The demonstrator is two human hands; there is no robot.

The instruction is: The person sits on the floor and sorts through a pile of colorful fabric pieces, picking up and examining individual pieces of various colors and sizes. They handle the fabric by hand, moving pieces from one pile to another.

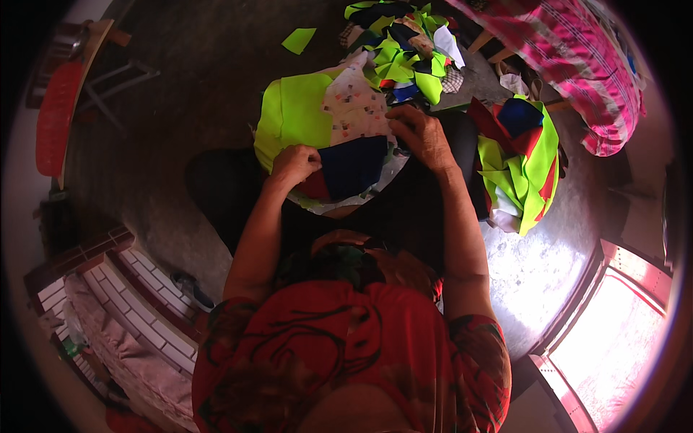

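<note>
On my lap lies a rounded patchwork of cloth, made up of a neon yellow-green piece (299, 108), a pale printed piece (357, 108), a dark navy piece (355, 166) and a red piece (313, 186). My left hand (294, 164) pinches the cloth where the navy and red pieces meet, its fingers closed. At the upper right corner of the navy piece is my right hand (424, 137), thumb and forefinger bent toward each other over the pale cloth's edge. Whether anything small sits between those fingertips I cannot make out.
A heap of cloth scraps (404, 54) lies on the floor ahead, with one loose neon scrap (299, 40) left of it. By my right knee stands a bundle of coloured cloth (520, 166). Pink checked fabric (556, 65) hangs at far right; a red board (59, 119) stands far left.
</note>
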